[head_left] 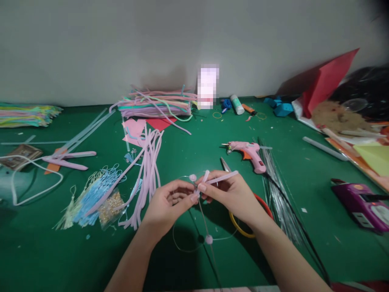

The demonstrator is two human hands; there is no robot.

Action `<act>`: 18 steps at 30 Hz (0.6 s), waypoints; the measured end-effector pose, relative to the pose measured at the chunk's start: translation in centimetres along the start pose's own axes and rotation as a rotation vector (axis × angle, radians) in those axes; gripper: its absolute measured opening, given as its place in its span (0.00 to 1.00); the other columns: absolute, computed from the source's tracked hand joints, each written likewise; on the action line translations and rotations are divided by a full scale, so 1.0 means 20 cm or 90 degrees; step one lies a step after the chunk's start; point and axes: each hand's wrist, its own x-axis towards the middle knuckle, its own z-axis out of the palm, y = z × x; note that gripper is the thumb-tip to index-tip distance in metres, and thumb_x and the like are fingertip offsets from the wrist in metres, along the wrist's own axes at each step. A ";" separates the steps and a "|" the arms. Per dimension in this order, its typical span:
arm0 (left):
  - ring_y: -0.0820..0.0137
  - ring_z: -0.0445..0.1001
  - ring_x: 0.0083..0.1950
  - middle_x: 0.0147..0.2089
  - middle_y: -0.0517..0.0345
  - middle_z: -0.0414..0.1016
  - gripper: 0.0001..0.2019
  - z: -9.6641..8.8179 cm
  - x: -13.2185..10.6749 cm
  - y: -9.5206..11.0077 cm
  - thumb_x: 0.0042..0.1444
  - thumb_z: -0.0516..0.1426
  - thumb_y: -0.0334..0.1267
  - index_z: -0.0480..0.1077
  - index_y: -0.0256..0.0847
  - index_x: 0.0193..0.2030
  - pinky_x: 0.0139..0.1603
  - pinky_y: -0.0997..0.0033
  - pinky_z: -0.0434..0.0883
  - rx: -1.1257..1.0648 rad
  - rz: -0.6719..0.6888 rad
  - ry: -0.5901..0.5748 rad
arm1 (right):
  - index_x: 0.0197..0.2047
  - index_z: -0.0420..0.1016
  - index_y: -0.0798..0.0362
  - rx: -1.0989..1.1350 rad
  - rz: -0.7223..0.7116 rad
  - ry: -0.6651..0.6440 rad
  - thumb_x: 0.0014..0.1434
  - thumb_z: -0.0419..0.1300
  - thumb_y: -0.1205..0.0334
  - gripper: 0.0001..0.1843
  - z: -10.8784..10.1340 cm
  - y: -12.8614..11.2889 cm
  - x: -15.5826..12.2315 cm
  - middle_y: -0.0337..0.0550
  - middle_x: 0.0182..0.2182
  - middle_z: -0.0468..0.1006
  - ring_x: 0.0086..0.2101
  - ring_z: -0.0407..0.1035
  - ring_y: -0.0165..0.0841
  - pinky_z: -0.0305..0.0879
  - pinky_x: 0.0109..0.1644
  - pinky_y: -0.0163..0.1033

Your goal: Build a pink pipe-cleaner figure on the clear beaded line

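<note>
Close together near the centre, both of my hands have their fingers closed in a pinch. My left hand (pixel 170 202) grips a thin wire (pixel 203 213) that runs down toward the table's near edge. Between the fingers of my right hand (pixel 227 192) is a pale pink pipe cleaner (pixel 226 176), bent where it meets the wire. A pink fuzzy ball (pixel 192 177) sits just above the left fingertips. Lower down, a second pink ball (pixel 208 239) lies along a thin curved wire loop (pixel 182 249). Scissors (pixel 234 222) with red and yellow handles lie partly hidden under my right hand.
A pink glue gun (pixel 246 152) lies beyond my right hand, its black cord (pixel 291 223) crossing clear strips (pixel 281 211). Leftward are lilac pipe cleaners (pixel 150 162), blue tassels (pixel 97 194) and a bead bag (pixel 112 209). A purple device (pixel 361 207) is at right; a blurred upright screen (pixel 208 85) stands behind.
</note>
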 end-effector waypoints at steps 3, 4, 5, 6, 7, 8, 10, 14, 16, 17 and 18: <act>0.69 0.78 0.36 0.35 0.56 0.80 0.09 0.02 -0.01 0.01 0.47 0.67 0.39 0.76 0.39 0.35 0.39 0.73 0.74 -0.013 0.003 0.038 | 0.33 0.79 0.51 -0.016 -0.016 0.008 0.51 0.68 0.57 0.08 0.00 0.00 0.00 0.38 0.29 0.77 0.26 0.67 0.25 0.65 0.27 0.30; 0.70 0.78 0.36 0.35 0.57 0.80 0.09 0.02 -0.01 0.01 0.47 0.67 0.39 0.77 0.39 0.34 0.39 0.74 0.74 -0.017 0.002 0.051 | 0.33 0.78 0.51 -0.019 -0.017 0.008 0.52 0.68 0.57 0.08 0.00 0.00 0.00 0.38 0.29 0.77 0.26 0.66 0.25 0.64 0.27 0.30; 0.70 0.77 0.36 0.34 0.57 0.80 0.08 0.03 -0.01 0.01 0.46 0.67 0.38 0.77 0.39 0.33 0.39 0.74 0.73 -0.021 -0.001 0.059 | 0.32 0.78 0.51 -0.020 -0.014 0.008 0.52 0.67 0.56 0.08 0.00 0.00 0.00 0.39 0.30 0.77 0.26 0.66 0.25 0.64 0.27 0.30; 0.71 0.77 0.35 0.34 0.57 0.80 0.08 0.03 -0.02 0.02 0.46 0.67 0.37 0.77 0.39 0.33 0.40 0.74 0.73 -0.024 -0.007 0.062 | 0.32 0.78 0.51 -0.021 -0.009 0.008 0.52 0.67 0.56 0.08 0.00 0.00 0.00 0.39 0.31 0.78 0.26 0.66 0.25 0.64 0.27 0.30; 0.71 0.77 0.35 0.33 0.57 0.80 0.07 0.04 -0.02 0.02 0.46 0.67 0.37 0.77 0.39 0.32 0.40 0.74 0.73 -0.027 -0.016 0.058 | 0.32 0.78 0.52 -0.025 -0.002 0.007 0.52 0.67 0.56 0.08 0.01 -0.01 0.00 0.40 0.32 0.78 0.26 0.66 0.26 0.63 0.26 0.31; 0.71 0.77 0.34 0.32 0.57 0.80 0.07 0.04 -0.02 0.02 0.45 0.67 0.37 0.77 0.39 0.32 0.40 0.74 0.73 -0.031 -0.025 0.051 | 0.32 0.77 0.52 -0.034 0.002 0.006 0.52 0.66 0.56 0.09 0.01 -0.01 -0.01 0.40 0.33 0.78 0.27 0.66 0.26 0.63 0.27 0.31; 0.71 0.76 0.34 0.31 0.58 0.80 0.07 0.03 -0.01 0.01 0.45 0.67 0.37 0.77 0.38 0.31 0.40 0.74 0.72 -0.038 -0.044 0.031 | 0.32 0.77 0.52 -0.056 0.001 0.004 0.52 0.66 0.57 0.08 0.01 -0.02 -0.01 0.40 0.32 0.78 0.28 0.68 0.27 0.64 0.29 0.32; 0.73 0.75 0.32 0.29 0.58 0.78 0.07 0.02 0.00 -0.01 0.44 0.68 0.37 0.77 0.38 0.30 0.39 0.76 0.71 -0.046 -0.070 -0.041 | 0.28 0.76 0.53 -0.061 0.012 -0.001 0.51 0.66 0.60 0.06 0.01 -0.03 -0.01 0.37 0.26 0.75 0.27 0.67 0.27 0.64 0.31 0.33; 0.74 0.74 0.31 0.28 0.59 0.78 0.07 0.02 0.00 -0.01 0.45 0.68 0.38 0.77 0.38 0.29 0.38 0.77 0.71 -0.043 -0.069 -0.063 | 0.28 0.75 0.53 -0.060 0.024 -0.003 0.51 0.66 0.61 0.06 0.01 -0.03 -0.01 0.35 0.24 0.73 0.25 0.65 0.26 0.61 0.30 0.33; 0.74 0.74 0.31 0.28 0.59 0.78 0.07 0.01 0.00 -0.01 0.45 0.67 0.38 0.77 0.38 0.29 0.37 0.77 0.70 -0.039 -0.066 -0.064 | 0.27 0.75 0.53 -0.062 0.024 -0.001 0.51 0.66 0.61 0.06 0.01 -0.03 -0.01 0.35 0.23 0.73 0.25 0.64 0.26 0.61 0.30 0.33; 0.74 0.74 0.31 0.28 0.58 0.79 0.07 0.01 0.00 -0.02 0.45 0.67 0.39 0.77 0.38 0.29 0.37 0.77 0.70 -0.030 -0.061 -0.062 | 0.27 0.75 0.53 -0.064 0.020 0.003 0.51 0.65 0.60 0.07 0.01 -0.03 -0.01 0.35 0.23 0.73 0.25 0.64 0.25 0.61 0.30 0.33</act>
